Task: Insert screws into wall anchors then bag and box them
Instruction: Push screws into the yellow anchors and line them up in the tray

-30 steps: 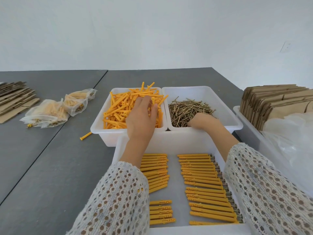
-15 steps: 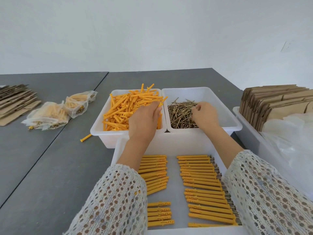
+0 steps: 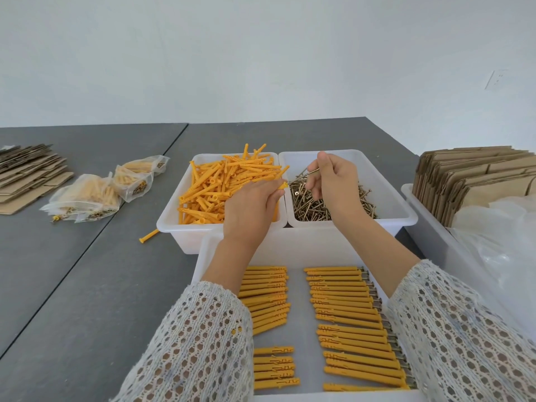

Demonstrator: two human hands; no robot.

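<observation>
Your left hand (image 3: 251,208) is gripping 1 orange anchor (image 3: 282,185), its open collar turned toward your right hand (image 3: 333,181), which is pinching 1 screw (image 3: 313,170) above the screw bin (image 3: 388,181); you are holding the 2 parts close together, probably so the tip can be lined up with the collar, though they are not yet touching. The anchor bin (image 3: 174,216) and screw bin are sitting side by side, each under the hand that feeds from it; finished pairs are lying in 2 neat columns in the near tray (image 3: 203,256), likely for easy counting; filled bags (image 3: 87,195) are waiting on the surface (image 3: 87,285) at left, flat cartons (image 3: 475,175) at right. I am finding no legible writing; dark print on the bags is too small to read.
</observation>
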